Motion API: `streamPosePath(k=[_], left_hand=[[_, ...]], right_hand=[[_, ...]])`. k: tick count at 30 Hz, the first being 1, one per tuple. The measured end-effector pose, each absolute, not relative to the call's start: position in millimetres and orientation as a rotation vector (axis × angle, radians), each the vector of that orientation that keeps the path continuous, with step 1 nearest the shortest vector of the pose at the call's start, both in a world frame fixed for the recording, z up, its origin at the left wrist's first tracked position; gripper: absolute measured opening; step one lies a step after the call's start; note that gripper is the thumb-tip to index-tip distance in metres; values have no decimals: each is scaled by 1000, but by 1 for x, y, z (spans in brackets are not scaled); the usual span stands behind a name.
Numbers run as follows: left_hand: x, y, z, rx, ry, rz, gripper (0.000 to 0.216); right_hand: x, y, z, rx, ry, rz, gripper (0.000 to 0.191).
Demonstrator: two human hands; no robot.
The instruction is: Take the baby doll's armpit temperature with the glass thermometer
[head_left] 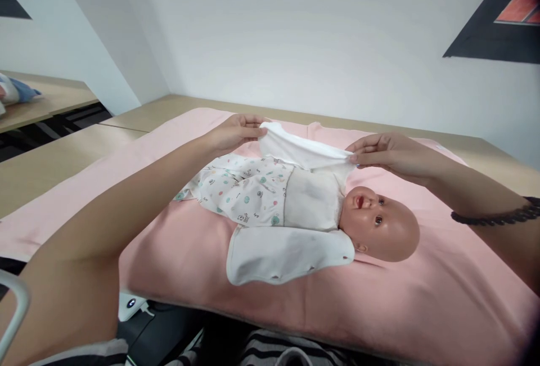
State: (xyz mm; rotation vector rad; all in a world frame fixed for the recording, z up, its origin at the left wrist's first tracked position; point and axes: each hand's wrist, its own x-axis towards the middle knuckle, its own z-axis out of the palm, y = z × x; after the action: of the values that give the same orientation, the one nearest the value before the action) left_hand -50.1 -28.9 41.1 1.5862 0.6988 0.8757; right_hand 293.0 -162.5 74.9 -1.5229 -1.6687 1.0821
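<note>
A baby doll (390, 228) lies face up, its head toward the right. It wears patterned white pants (244, 189) and a white baby shirt (287, 256) spread open over its cloth torso (314, 200). The near flap of the shirt, with small snaps along its edge, lies flat on the pink blanket. My left hand (240, 132) pinches the lower corner of the far white flap (301, 147). At that flap's other end, near the doll's neck, my right hand (383, 155) pinches the upper corner. Between both hands the flap is lifted and stretched. The doll's arms are hidden.
The pink blanket (189, 262) covers most of the wooden table (113, 141), which stands against a white wall. Another table (63, 93) at the far left bears a blue and white bundle (19, 90). Below the near edge sits a white device with a cable (131, 305).
</note>
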Motion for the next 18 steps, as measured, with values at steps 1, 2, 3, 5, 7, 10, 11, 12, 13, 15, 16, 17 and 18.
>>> streamPosePath(k=[1,2,3,5,7,10,11,12,13,15,16,17,18], left_hand=[[-54,-31,41,1605,698,845,27],[-57,-32,41,1628,696,805,27],[-61,-34,41,1651,694,762,27],[-67,-38,42,1690,687,681,26],[-72,-43,44,1733,678,615,24],[-80,-50,45,1806,664,511,21],[-83,-51,44,1830,663,464,21],[-85,-53,44,1859,662,412,20],[-88,-54,43,1895,662,364,18],[-91,-55,41,1988,650,280,15],[-93,-56,41,2035,637,240,12],[-94,-57,41,2077,620,200,10],[-95,-58,41,2112,603,161,8]], right_hand=[[291,-166,75,-1528,-1708,1078,39],[289,-169,75,-1536,-1749,1073,38],[287,-172,75,-1547,-1791,1068,39],[283,-178,76,-1582,-1872,1053,39],[279,-184,76,-1620,-1967,1014,38],[271,-193,77,-1640,-2123,935,29],[268,-197,77,-1640,-2168,912,25],[266,-200,77,-1642,-2207,897,21],[263,-204,75,-1652,-2239,898,19],[259,-211,71,-1689,-2290,915,20],[257,-214,69,-1700,-2317,916,21],[256,-216,66,-1699,-2348,901,22],[255,-218,64,-1683,-2381,870,22]])
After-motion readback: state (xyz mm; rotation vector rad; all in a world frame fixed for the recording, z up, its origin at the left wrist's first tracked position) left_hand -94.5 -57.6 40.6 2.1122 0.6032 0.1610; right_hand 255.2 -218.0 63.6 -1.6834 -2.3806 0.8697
